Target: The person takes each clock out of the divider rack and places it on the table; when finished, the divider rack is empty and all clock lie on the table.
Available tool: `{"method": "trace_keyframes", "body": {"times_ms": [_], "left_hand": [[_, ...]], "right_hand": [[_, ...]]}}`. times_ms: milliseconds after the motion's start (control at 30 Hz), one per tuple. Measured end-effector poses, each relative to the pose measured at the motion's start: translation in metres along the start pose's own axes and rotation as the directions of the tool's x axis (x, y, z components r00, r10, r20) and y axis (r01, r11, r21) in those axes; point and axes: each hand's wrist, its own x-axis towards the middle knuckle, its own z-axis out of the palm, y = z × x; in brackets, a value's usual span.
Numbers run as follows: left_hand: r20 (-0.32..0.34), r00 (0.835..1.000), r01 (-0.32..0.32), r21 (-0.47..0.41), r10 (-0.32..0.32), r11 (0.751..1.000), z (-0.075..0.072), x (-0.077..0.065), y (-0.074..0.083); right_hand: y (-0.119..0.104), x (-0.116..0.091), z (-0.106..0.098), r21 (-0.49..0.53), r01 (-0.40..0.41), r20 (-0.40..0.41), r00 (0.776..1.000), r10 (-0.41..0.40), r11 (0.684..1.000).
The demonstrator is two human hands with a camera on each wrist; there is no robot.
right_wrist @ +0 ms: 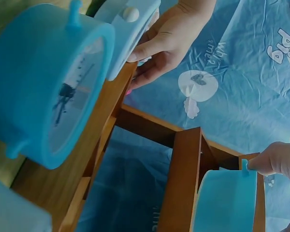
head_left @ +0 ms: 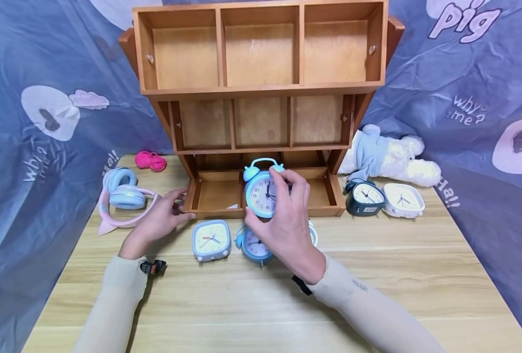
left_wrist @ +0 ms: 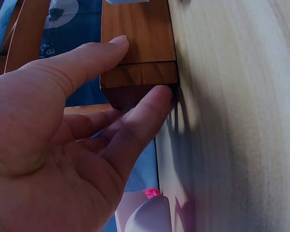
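Note:
My right hand [head_left: 292, 223] grips a light blue twin-bell alarm clock [head_left: 261, 195] by its sides, upright at the middle compartment of the lowest tier of a wooden rack [head_left: 261, 91]. In the right wrist view, the clock's plain rounded case [right_wrist: 224, 200] shows beside the wood. My left hand [head_left: 163, 215] holds the left front corner of that bottom tier, the thumb on one face and fingers around the end. On the table before the rack lie a pale blue square clock [head_left: 211, 240], a blue twin-bell clock [head_left: 256, 244] and a white clock [head_left: 312, 234], mostly hidden behind my right hand.
Pink and blue headphones [head_left: 127, 193] lie left of the rack, with a pink bundle [head_left: 150, 161] behind them. To the right stand a dark green clock [head_left: 365, 198] and a white square clock [head_left: 403, 200]. A white plush toy [head_left: 393, 156] lies behind these.

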Motion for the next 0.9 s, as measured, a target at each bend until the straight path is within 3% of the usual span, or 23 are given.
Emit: {"method": "trace_keyframes", "body": {"times_ms": [600, 900], "left_hand": [[0.007, 1.000, 0.017, 0.023, -0.017, 1.000, 0.000, -0.001, -0.001], [-0.008, 1.000, -0.003, 0.024, 0.003, 1.000, 0.000, 0.001, -0.001]], "right_hand": [[0.026, -0.015, -0.028, -0.034, -0.124, 0.032, 0.992, 0.125, 0.992], [0.050, -0.022, -0.050, -0.059, -0.157, 0.004, 0.988, 0.157, 0.986]]}}
